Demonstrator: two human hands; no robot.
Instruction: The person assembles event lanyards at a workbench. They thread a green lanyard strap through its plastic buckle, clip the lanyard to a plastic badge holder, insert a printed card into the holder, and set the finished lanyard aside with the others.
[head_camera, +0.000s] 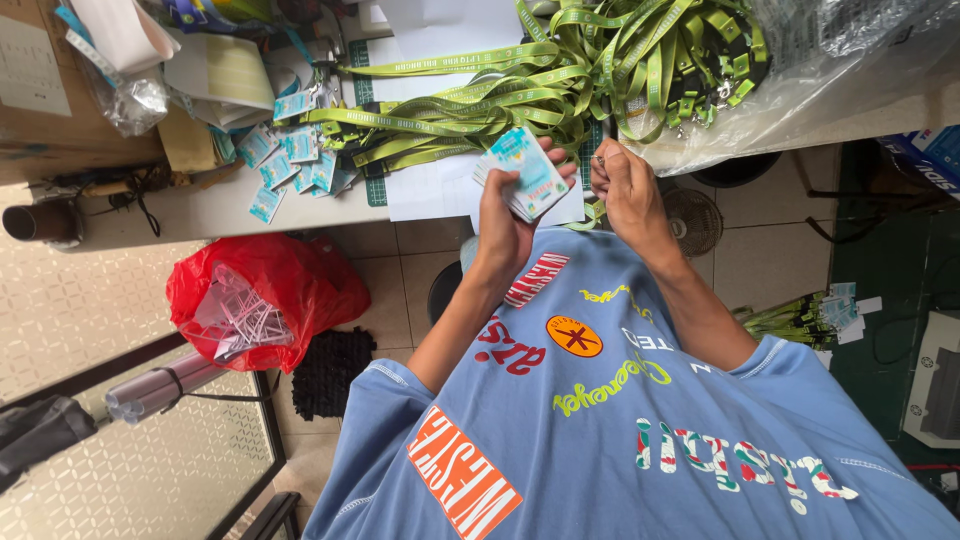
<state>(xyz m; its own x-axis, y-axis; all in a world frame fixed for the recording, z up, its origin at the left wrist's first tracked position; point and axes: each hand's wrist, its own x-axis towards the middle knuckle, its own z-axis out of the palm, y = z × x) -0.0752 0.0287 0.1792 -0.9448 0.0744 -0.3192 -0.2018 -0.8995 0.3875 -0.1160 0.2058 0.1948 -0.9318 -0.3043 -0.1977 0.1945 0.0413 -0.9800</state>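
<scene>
**Card stack and lanyard clip held over the table edge**

The scene is viewed from above, with the table at 12 o'clock and the person's blue printed shirt (640, 420) at 6 o'clock. The left hand (505, 215) is curled around a stack of cards (528, 172) — thin, glossy rectangles in pale blue and white, fanned slightly at their upper edge. The right hand (622, 190) is closed, its fingertips pinched on what appears to be a small metal clip (598, 160) at the end of a green lanyard; the exact grip is too small to be made out. Both hands are held just beside each other, near the table edge.

At 12 to 1 o'clock a tangled heap of lanyards (640, 60) is seen — flat woven ribbon, bright green, partly resting on clear crinkled plastic sheeting (830, 80). At 10 o'clock loose cards (290, 160) are scattered on the white table (200, 210). A red plastic bag (290, 285), soft and wrinkled, lies on the tiled floor at 8 o'clock.

Risks, as judged: the slick cards could slide from the fanned stack and drop to the floor if the left grip is loosened; the held lanyard could be snagged in the tangled heap and drag others off the table.
</scene>
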